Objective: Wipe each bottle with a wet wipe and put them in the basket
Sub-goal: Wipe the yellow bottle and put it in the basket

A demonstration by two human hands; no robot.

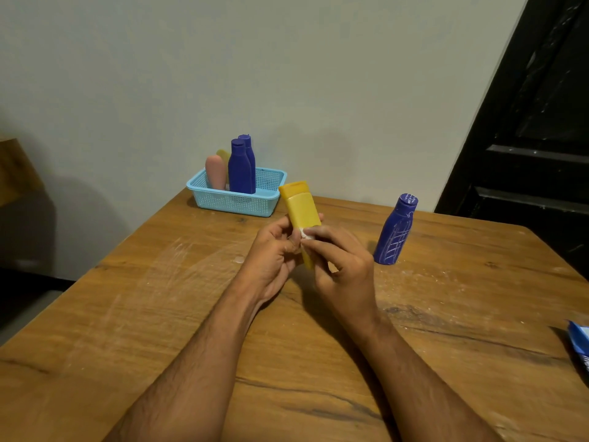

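My left hand point(273, 250) grips a yellow bottle point(302, 208) upright above the table, cap at the top. My right hand point(341, 266) pinches a small white wet wipe point(306, 233) against the bottle's lower front. A blue bottle marked with white scribbles point(395, 231) stands on the table to the right of my hands. At the back, a light blue basket point(236, 202) holds two blue bottles point(240, 167), a pink bottle point(215, 172) and a yellow one point(223, 154) half hidden behind the pink.
The wooden table point(159, 314) shows white smears and dust. A blue wipe packet point(580, 342) lies at the right edge, cut off by the frame. A wall stands behind the basket, and a dark door point(535, 122) is at the right.
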